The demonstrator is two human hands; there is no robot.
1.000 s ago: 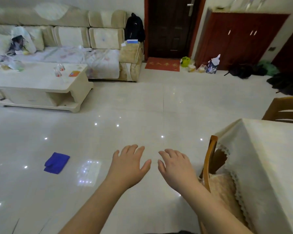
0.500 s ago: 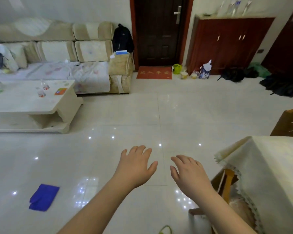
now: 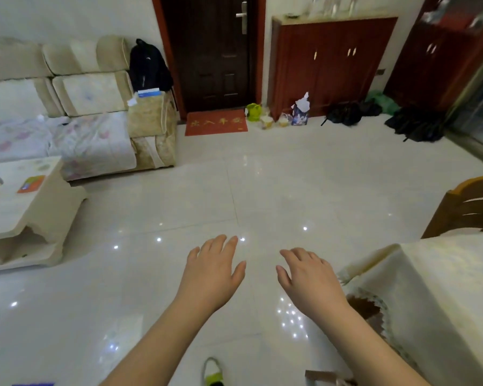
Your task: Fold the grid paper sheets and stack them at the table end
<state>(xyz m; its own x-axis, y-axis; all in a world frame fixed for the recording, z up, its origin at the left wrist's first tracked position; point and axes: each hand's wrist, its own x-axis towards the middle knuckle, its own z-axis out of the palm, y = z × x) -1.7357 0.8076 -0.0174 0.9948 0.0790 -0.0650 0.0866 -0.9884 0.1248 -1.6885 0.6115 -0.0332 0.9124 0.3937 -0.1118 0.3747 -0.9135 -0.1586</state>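
Hands were both extended forward, palms down, over the glossy white tiled floor (image 3: 262, 190). Left hand (image 3: 211, 270) had its fingers straight and slightly spread and held nothing; right hand (image 3: 308, 277) had its fingers relaxed, lightly bent at the knuckles, and likewise held nothing. The two hands were near each other, apart, thumbs facing inward.

Grid paper sheets were not visible anywhere in the head view, so their position, long axis and appearance could not be stated. The only task surface in view was the table draped in a cream, lace-edged tablecloth (image 3: 444, 288), which lay to the right of both hands and extended out of frame at the right and bottom edges. Its visible corner sat just beside the right hand. The right hand was therefore the nearer one to the table; the left hand was further off, over bare floor. A brown wooden chair back (image 3: 469, 207) stood beyond the table's far edge.

Judgement: no fold or stack had been started. The coming move likely required a turn to the right, toward the table top, before any sheet could be located.
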